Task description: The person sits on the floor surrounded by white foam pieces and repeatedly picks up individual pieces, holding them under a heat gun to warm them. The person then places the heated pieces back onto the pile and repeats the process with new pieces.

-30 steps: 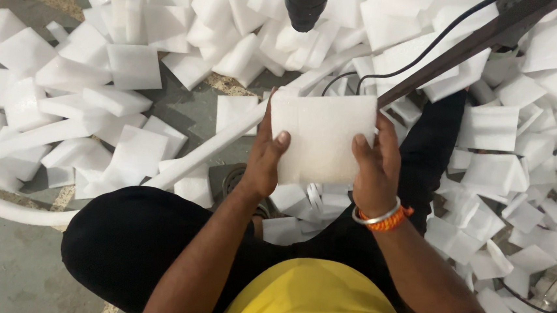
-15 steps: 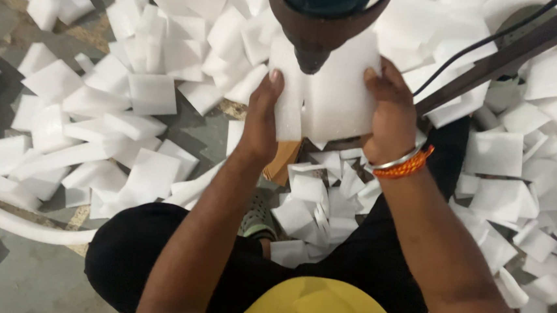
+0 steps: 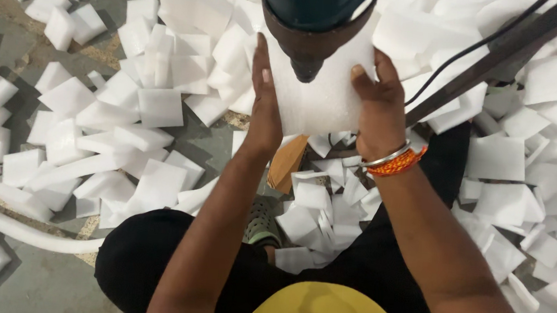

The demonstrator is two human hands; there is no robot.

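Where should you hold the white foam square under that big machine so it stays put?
Hold the white foam square by its two side edges, one from each side, as the left hand and right hand do. It is flat and wide, and the dark tool head covers its top middle.

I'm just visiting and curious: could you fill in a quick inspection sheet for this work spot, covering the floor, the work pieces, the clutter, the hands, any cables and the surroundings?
Surface: grey concrete floor, dusty, mostly covered.
Job's things: white foam block held up under the dark tip of a teal power tool.
Clutter: cut white foam pieces heaped all round; thin offcuts between the knees; a brown cardboard piece.
Hands: left hand and right hand grip the block's two sides; bangles on the right wrist.
Cables: black cable along a dark slanted bar; white pipe on the floor.
Surroundings: nothing seen beyond the foam.
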